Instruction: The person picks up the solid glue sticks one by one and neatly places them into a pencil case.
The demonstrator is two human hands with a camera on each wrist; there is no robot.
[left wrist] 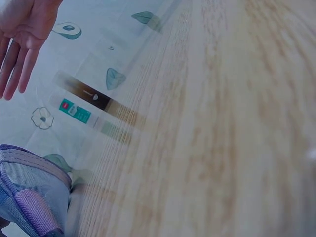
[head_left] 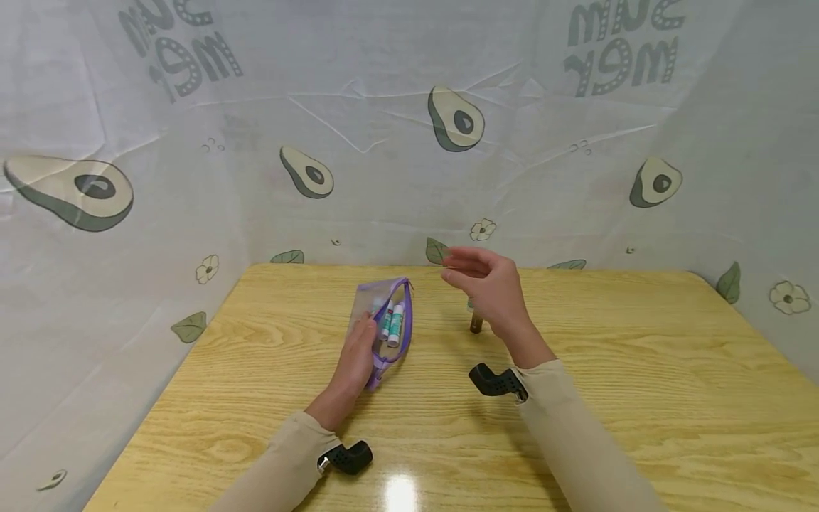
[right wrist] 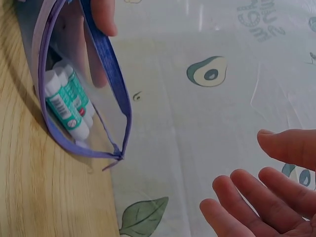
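Note:
My left hand (head_left: pixel 352 366) holds a see-through mesh zip pouch (head_left: pixel 408 334) with purple edging, its mouth open toward the right. Inside lie several white-and-teal glue sticks (right wrist: pixel 63 106). My right hand (head_left: pixel 495 288) is raised in the air to the right of the pouch, holding nothing, its fingers spread and slightly bent in the right wrist view. Behind it on the table stand a dark brown tube (left wrist: pixel 91 94) and another glue stick (left wrist: pixel 75 111), side by side in the left wrist view. In the head view the right hand partly hides both.
The wood-grain table (head_left: pixel 614 398) runs back to a pale curtain (head_left: pixel 384 213) printed with avocados and leaves. A black wrist mount (head_left: pixel 348 457) sits on the left sleeve, and a second wrist mount (head_left: pixel 495 380) on the right sleeve.

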